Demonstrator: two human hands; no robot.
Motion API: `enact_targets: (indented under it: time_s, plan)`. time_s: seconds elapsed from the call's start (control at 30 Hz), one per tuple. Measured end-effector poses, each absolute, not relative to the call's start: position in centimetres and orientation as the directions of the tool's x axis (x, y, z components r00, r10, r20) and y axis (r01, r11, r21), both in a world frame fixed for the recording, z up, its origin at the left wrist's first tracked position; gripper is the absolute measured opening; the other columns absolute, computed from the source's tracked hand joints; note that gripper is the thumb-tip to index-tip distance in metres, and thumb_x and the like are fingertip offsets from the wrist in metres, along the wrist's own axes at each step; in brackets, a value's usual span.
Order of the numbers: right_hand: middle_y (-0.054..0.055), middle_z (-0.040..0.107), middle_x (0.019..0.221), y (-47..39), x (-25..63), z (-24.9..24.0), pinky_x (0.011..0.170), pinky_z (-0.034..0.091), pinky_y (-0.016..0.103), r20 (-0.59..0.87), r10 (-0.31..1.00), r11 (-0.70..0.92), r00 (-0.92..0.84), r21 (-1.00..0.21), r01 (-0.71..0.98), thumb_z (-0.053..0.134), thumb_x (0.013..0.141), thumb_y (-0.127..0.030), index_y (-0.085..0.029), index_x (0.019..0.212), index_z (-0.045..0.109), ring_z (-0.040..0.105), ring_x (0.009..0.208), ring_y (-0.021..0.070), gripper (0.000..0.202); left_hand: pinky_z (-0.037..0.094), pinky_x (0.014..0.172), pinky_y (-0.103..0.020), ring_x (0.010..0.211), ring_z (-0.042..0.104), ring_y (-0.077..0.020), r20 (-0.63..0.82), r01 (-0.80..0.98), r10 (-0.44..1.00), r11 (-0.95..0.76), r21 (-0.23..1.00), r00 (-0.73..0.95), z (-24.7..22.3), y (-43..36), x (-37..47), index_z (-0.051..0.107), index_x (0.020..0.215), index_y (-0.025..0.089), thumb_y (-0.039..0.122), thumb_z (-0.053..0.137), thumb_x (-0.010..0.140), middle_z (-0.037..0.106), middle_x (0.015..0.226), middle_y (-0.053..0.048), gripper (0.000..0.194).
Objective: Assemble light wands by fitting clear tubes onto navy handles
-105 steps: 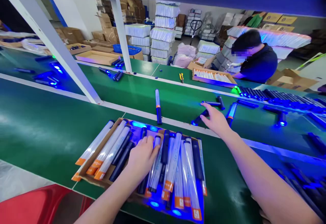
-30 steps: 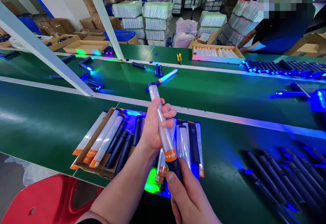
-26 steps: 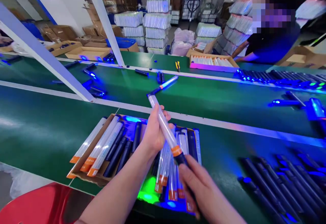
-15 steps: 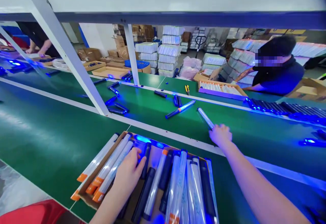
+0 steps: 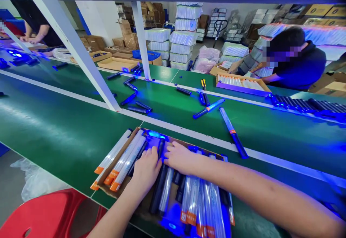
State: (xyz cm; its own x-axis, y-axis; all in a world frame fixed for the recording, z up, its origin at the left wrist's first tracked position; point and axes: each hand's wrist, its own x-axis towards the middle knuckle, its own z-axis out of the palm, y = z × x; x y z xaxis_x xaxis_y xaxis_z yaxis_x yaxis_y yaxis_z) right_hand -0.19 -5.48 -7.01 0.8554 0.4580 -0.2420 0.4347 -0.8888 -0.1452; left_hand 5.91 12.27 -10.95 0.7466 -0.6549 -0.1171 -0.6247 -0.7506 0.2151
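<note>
Left hand (image 5: 147, 167): in the cardboard box (image 5: 109, 192), fingers curled down; fingertips hidden, so I cannot tell whether they clamp anything
Right hand (image 5: 180, 157): just beside the left; its grip cannot be made out either
Dark tube (image 5: 161, 148): lies between the two hands, partly hidden by fingers
Clear tubes (image 5: 193, 194): below the right forearm, which covers their far parts

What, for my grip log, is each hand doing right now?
Left hand: curled beside a dark tube; grip cannot be told.
Right hand: over the box, curled; grip cannot be told.
</note>
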Motion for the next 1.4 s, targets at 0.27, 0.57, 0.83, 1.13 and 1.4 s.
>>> enact_targets:
  time_s: [0.27, 0.57, 0.83, 1.13, 1.4]
  plan:
    - [0.01, 0.073, 0.109, -4.2, -3.5, -6.7, 0.09, 0.049, 0.041, -0.119, 0.45, -0.888, 0.885, -0.17, 0.428, 0.065, 0.09, -0.012, -0.016, 0.112, 0.072, 0.065, 0.108, 0.0283, 0.023, 0.053, 0.081, -0.035, 0.102, 0.072, -0.0284, -0.111, -0.504, -0.595, -0.753, 0.423, 0.796, -9.7, 11.0, 8.9, 0.051, 0.126, 0.015, 0.03, 0.059, 0.095, 0.073, 0.104, -0.012, 0.036]
    - [0.011, 0.071, 0.103, -1.2, -6.3, -7.0, 0.086, 0.05, 0.042, -0.046, 0.461, -0.857, 0.886, -0.283, 0.431, 0.063, 0.09, -0.01, -0.015, 0.106, 0.07, 0.064, 0.101, 0.0279, 0.018, 0.045, 0.069, -0.033, 0.082, 0.07, -0.0252, -0.081, -0.422, -0.566, -0.695, 0.582, 0.821, -8.5, 13.0, 7.6, 0.05, 0.123, 0.02, 0.039, 0.065, 0.088, 0.068, 0.086, -0.002, 0.043]
    - [0.018, 0.07, 0.116, -1.9, -8.6, -7.7, 0.095, 0.051, 0.05, 0.018, -0.03, -0.714, 0.999, -0.7, -0.009, 0.053, 0.101, -0.022, -0.015, 0.112, 0.059, 0.065, 0.11, 0.0317, 0.015, 0.043, 0.071, -0.031, 0.084, 0.069, -0.0242, -0.064, -0.407, -0.596, -0.619, 0.671, 0.8, -8.5, 11.2, 4.1, 0.05, 0.122, 0.019, 0.038, 0.063, 0.091, 0.069, 0.092, -0.005, 0.039]
    - [0.007, 0.069, 0.1, -3.3, -12.0, -7.4, 0.078, 0.058, 0.038, -0.209, -0.45, 0.197, 0.868, -0.972, -0.131, 0.064, 0.092, -0.07, -0.02, 0.113, 0.053, 0.069, 0.092, 0.0238, 0.056, 0.051, 0.086, -0.035, 0.097, 0.065, -0.0226, 0.023, -0.531, -0.8, -0.376, 0.759, 0.6, -6.5, 10.3, 0.3, 0.054, 0.128, 0.021, 0.047, 0.055, 0.101, 0.068, 0.111, -0.008, 0.038]
    - [0.005, 0.073, 0.097, -4.8, -17.3, -5.0, 0.084, 0.057, 0.036, -0.124, -0.336, 0.527, 0.934, -0.846, 0.077, 0.075, 0.095, -0.054, -0.021, 0.115, 0.054, 0.071, 0.09, 0.0194, 0.045, 0.046, 0.097, -0.059, 0.119, 0.055, -0.0412, -0.119, -0.749, -0.753, -0.657, 0.086, 0.647, -11.2, 9.3, 5.0, 0.064, 0.104, 0.015, 0.045, 0.04, 0.103, 0.063, 0.118, -0.017, 0.038]
